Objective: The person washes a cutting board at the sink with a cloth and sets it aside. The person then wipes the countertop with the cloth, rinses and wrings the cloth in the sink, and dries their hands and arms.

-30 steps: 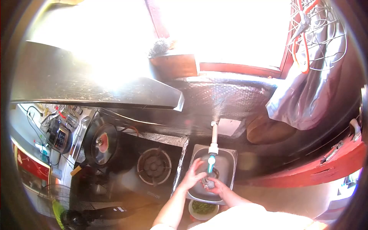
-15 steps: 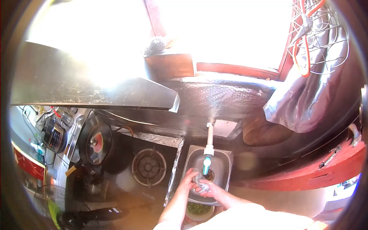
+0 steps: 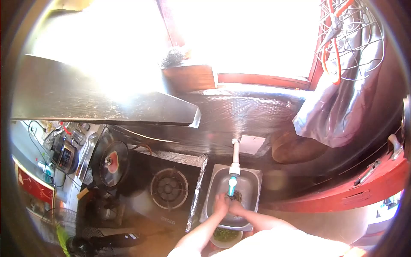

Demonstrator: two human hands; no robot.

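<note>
Close together over the steel sink (image 3: 212, 182), my left hand (image 3: 221, 204) and my right hand (image 3: 234, 207) meet just below the tap (image 3: 232, 182), which has a blue-green lever. The fingers curl inward, and whatever is between them is hidden by the backs of the hands. The drain (image 3: 236, 196) shows partly behind my fingers. Below the sink's front rim sits a bowl (image 3: 216, 243) with chopped greens (image 3: 224, 234) in it.
Left of the sink is a black gas stove (image 3: 169, 188), its edge lined with foil. A lidded wok (image 3: 112, 162) stands farther left beneath the range hood (image 3: 107, 105). A red shelf or ledge (image 3: 342, 192) lies right; a wire basket (image 3: 355, 47) hangs upper right.
Both hands have moved forward and closer together, under the tap. A crumpled greyish-white thing seen in them before is now hidden. The whole view has shifted slightly.
</note>
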